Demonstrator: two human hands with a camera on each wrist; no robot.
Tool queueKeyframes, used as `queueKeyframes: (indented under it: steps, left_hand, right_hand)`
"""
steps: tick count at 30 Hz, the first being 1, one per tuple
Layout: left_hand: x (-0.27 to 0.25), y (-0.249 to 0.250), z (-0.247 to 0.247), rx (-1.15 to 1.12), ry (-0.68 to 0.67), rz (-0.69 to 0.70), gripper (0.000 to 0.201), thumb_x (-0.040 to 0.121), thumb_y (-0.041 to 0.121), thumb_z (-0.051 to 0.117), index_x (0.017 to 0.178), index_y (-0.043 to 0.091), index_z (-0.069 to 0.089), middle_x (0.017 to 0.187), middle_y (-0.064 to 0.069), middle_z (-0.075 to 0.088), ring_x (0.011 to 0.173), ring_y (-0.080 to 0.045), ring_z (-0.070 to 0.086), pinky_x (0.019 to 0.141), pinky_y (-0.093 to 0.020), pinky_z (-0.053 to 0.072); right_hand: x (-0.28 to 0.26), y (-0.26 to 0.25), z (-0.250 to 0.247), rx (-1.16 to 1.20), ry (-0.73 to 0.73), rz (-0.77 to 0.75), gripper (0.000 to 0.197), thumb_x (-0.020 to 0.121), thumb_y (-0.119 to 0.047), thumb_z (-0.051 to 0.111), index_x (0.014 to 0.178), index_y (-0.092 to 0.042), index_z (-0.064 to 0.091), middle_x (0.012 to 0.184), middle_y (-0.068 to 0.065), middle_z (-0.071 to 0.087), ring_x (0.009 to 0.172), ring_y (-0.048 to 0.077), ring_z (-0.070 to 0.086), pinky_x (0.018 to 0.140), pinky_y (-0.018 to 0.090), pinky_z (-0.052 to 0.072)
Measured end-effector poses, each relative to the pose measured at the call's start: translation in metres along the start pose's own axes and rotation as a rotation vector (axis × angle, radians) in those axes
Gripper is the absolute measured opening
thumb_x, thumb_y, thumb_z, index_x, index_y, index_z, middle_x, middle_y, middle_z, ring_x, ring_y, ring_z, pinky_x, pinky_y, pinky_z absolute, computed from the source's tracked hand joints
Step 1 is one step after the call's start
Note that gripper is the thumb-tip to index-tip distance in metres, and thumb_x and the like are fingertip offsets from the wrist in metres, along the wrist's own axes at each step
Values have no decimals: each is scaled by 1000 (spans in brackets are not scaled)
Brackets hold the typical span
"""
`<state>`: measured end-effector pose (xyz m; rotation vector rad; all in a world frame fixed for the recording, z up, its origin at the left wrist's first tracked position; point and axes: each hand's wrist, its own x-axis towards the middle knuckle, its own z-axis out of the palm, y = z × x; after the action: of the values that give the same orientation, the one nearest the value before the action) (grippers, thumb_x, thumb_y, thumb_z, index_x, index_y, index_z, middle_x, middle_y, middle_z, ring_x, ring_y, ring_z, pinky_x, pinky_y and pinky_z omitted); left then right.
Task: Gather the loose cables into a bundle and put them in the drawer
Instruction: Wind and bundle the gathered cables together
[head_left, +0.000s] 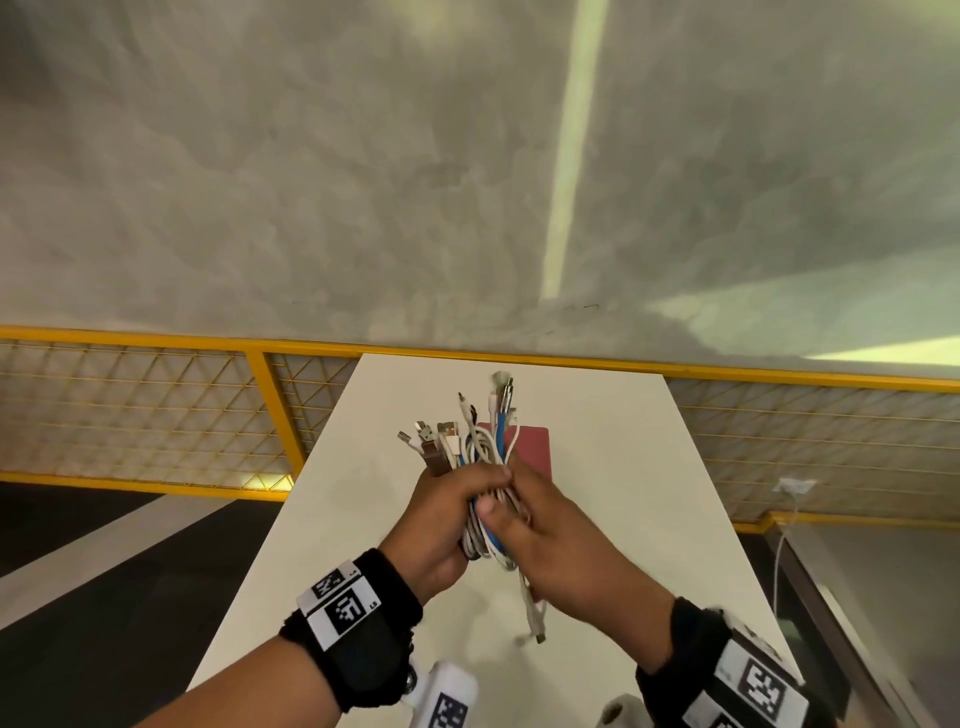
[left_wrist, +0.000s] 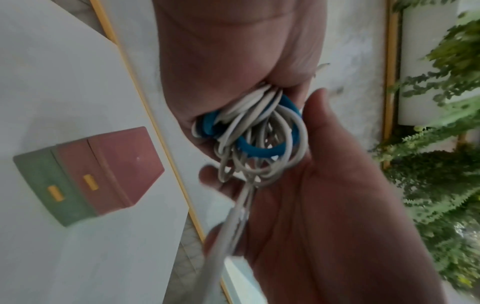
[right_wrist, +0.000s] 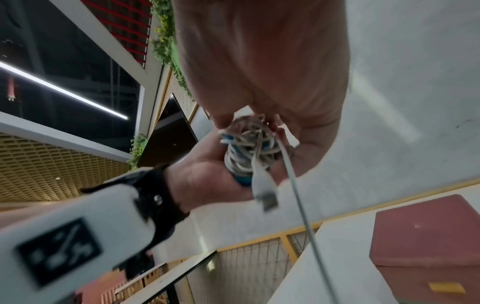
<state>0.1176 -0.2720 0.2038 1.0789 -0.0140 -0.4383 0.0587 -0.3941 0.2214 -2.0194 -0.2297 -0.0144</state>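
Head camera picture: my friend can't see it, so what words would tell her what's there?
Two hands hold a bundle of white and blue cables above a white table; the left hand grips it and the right hand pinches its side. Behind the plugs sits a pink box.

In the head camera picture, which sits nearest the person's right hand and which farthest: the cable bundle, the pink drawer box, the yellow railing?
1. cable bundle: gripped in the right hand.
2. pink drawer box: on the table beyond the hands.
3. yellow railing: past the table's far end.
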Motion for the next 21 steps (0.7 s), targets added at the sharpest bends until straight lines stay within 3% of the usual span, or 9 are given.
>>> queueKeyframes:
  steps: [3,8,12,16,19,21]
  left_hand:
    - [1,5,1,14,4,19,12,86,4,65,96,2,70,83,-20,66,71,-31,69,70,-40,56]
    - [1,9,7,109,-16,39,21,85,4,71,104,-2,70,91,-18,73,82,-30,73,71,-37,58]
    - [2,8,7,133,49,17,14,80,-3,70,94,-4,73,84,-22,72,74,-34,72,67,-37,58]
    - [5,4,8,54,141,-2,4,81,-2,67,79,-1,70,69,-16,65,57,-27,67,55,-31,55]
    - [6,-1,5,35,173,1,4,81,1,67,82,-3,68,69,-17,62,55,-26,65,54,-31,54]
    - [7,-4,3,43,179,21,7,81,2,69,86,-3,68,73,-18,62,59,-28,65,58,-33,55]
  right_hand:
    - [-4,7,4,-111,20,-30,52,89,-53,50,138,-46,37,132,-19,53,125,-1,48,104,34,44]
    - [-9,7,-1,-406,-24,-6,58,89,-52,50,142,-39,32,131,-8,51,113,11,54,92,30,48]
    - [-12,3,1,-608,-73,-20,66,89,-52,50,147,-33,23,133,-7,43,108,19,56,75,25,37]
    - [-10,3,0,-653,-75,-21,69,90,-48,50,149,-30,19,129,-4,41,101,24,58,74,30,42]
    - [-11,5,-3,-557,-123,-7,72,89,-46,54,150,-32,19,125,-7,42,102,17,56,84,30,47]
    - [-11,11,-7,-425,-151,0,74,87,-45,60,150,-37,22,125,-12,43,99,1,51,85,20,44]
